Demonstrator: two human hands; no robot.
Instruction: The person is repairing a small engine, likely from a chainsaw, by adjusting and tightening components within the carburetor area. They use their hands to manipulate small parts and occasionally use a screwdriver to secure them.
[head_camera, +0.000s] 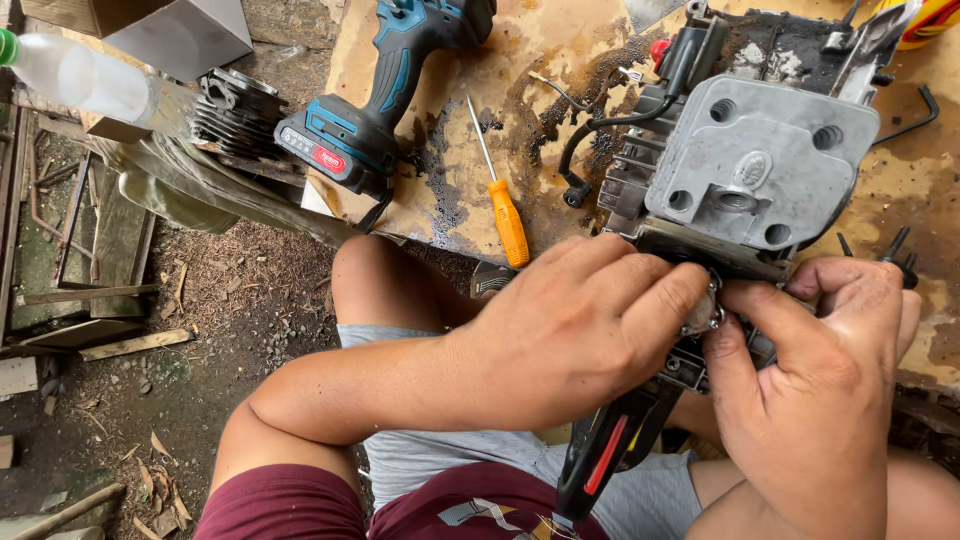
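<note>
Oil-stained bench: left hand (590, 320) and right hand (820, 370) pinch small metal fitting (703, 315) at engine block (760, 170) six o'clock; keep fingertip grip square.

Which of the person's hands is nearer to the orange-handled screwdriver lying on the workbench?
Left. The left hand lies just below the orange-handled screwdriver, near its handle end; the right hand is farther right, beyond the left hand.

The person's left hand (580, 325) reaches across from the left, fingers curled, fingertips pinched together. The right hand (815, 385) meets it, thumb and forefinger pinched, forearm angled upward.
</note>
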